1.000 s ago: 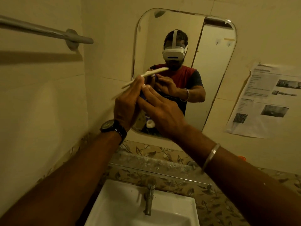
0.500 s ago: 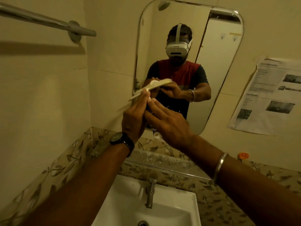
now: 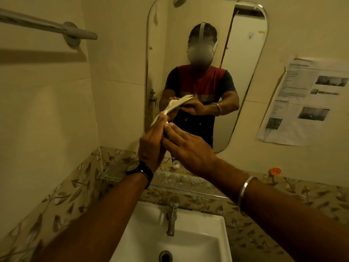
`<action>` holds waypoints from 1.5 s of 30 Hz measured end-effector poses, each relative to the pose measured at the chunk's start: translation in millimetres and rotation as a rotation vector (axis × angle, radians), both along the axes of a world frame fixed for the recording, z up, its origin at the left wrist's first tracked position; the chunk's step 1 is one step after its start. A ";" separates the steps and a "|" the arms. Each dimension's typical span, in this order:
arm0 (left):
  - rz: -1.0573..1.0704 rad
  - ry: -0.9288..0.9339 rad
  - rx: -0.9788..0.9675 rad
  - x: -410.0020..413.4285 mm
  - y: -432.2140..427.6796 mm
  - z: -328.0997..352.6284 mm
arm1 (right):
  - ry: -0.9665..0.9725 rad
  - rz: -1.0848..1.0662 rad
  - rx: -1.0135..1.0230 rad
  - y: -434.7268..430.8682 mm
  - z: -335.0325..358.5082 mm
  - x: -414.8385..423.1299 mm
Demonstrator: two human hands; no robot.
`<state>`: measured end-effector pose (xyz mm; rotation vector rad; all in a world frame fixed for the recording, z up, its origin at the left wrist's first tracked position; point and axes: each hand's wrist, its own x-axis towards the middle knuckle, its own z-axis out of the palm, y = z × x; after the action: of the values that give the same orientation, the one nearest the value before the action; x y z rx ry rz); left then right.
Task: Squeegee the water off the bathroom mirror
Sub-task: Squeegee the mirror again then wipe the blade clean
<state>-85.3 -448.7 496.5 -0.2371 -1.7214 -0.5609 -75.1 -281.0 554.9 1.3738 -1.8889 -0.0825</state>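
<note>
left hand (image 3: 151,142) grips cream squeegee (image 3: 175,105), blade tilted up-right over mirror (image 3: 245,72) lower-left edge; contact with glass unclear. right hand (image 3: 188,148) flat, fingertips (image 3: 172,126) against left fingers. white sink (image 3: 198,242) and tap (image 3: 171,218) below, printed sheet (image 3: 302,103) on right wall

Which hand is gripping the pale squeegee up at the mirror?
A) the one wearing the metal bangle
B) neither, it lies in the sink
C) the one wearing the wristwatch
C: the left hand, the one wearing the wristwatch, grips the squeegee at the lower left of the mirror. The right hand, with the bangle, is beside it with straight fingers.
</note>
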 end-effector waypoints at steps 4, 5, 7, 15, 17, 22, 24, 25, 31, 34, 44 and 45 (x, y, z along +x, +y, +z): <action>0.027 0.045 0.001 0.5 0.1 32.5 | 0.024 0.028 -0.091 -2.6 24.1 -2.6; 0.037 0.071 0.005 -1.5 -3.3 46.4 | 0.032 0.042 -0.116 -6.2 33.9 -4.5; 0.023 0.095 -0.006 -6.2 -8.0 69.0 | 0.044 0.048 -0.152 -11.6 50.1 -8.3; -0.069 -0.040 -0.131 -8.1 9.8 22.9 | 0.011 -0.042 -0.160 14.5 -4.8 -6.3; -0.108 -0.062 -0.163 -1.8 16.5 7.2 | -0.013 -0.067 -0.153 20.9 -20.9 1.4; -0.146 0.005 -0.215 -0.2 24.9 56.5 | 0.055 -0.076 -0.339 19.4 7.7 3.6; -0.171 0.019 -0.228 -5.8 25.1 89.8 | 0.077 -0.088 -0.430 15.5 27.3 0.6; -0.175 0.008 -0.244 -8.4 25.8 100.0 | 0.081 -0.097 -0.455 14.2 32.9 -0.9; -0.235 -0.122 -0.289 -18.8 17.7 72.8 | 0.055 -0.168 -0.478 11.9 -3.6 0.9; -0.260 -0.181 -0.386 -11.5 12.6 37.2 | 0.009 -0.214 -0.453 12.4 -39.5 11.3; -0.328 -0.158 -0.480 -27.2 42.3 106.8 | 0.079 -0.259 -0.751 21.2 1.0 3.8; -0.323 -0.157 -0.509 -28.3 45.2 109.7 | 0.086 -0.270 -0.766 22.0 0.7 2.8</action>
<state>-113.5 -403.4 606.2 -0.8630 -1.9742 -0.3682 -72.3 -259.0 555.5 0.5869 -1.7463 0.4037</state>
